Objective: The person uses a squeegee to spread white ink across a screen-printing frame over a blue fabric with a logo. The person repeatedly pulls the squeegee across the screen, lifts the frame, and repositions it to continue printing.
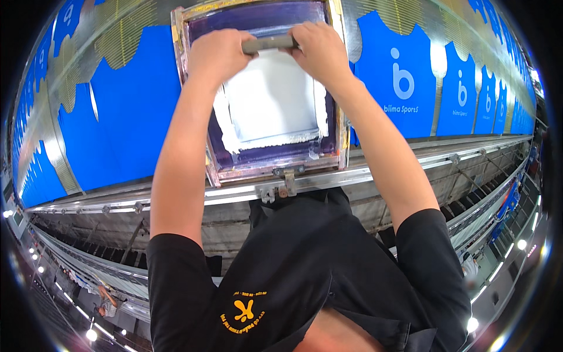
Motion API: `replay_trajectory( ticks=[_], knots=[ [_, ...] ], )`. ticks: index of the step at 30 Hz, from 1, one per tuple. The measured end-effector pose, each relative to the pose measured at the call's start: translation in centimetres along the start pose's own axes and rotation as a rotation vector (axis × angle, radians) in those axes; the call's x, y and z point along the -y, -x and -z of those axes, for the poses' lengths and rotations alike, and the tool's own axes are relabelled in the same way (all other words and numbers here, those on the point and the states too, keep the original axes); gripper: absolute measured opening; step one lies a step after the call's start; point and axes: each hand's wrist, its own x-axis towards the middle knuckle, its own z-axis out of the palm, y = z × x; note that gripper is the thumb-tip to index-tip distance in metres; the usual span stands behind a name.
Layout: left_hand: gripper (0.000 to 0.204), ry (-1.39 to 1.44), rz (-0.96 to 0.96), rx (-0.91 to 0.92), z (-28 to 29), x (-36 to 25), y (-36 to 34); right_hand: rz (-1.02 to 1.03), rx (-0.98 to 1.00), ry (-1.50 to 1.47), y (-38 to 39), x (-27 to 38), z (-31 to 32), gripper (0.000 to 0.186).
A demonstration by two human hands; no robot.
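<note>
My left hand (218,56) and my right hand (318,53) grip either end of a grey squeegee (268,43) near the top of a rectangular printing screen (341,141). Below the squeegee, white ink (271,102) covers the middle of the purple mesh, with ragged edges at the sides and bottom. A metal clamp (288,182) is on the screen's near edge, at the rail.
Blue fabric pieces lie along the long table, plain at left (126,117) and with white printed logos at right (392,117). A metal rail (381,173) runs along the near edge. Other people are at lower left (108,302) and lower right (469,270).
</note>
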Motion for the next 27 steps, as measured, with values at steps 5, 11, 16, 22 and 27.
replay_trajectory(
  ticks=[5,11,16,22,27],
  knots=[
    [0.029,0.006,-0.087,-0.060,-5.1,-2.1,12.1,-0.003,0.027,-0.073,12.1,5.7,1.3,0.033],
    [0.040,0.082,-0.110,0.048,-6.1,-5.1,20.8,-0.064,0.118,-0.201,19.7,10.9,5.5,0.038],
    [0.030,0.156,-0.104,0.094,-2.5,-3.4,15.4,-0.353,-0.283,-0.246,15.7,2.3,5.4,0.026],
    [0.022,0.016,-0.142,-0.015,3.0,-1.5,4.3,-1.016,-0.088,-0.450,15.4,-3.3,0.8,0.029],
    [0.023,-0.032,-0.154,-0.088,4.2,-0.4,0.0,-0.955,-0.347,-0.552,15.7,-2.6,0.7,0.027]
  ],
)
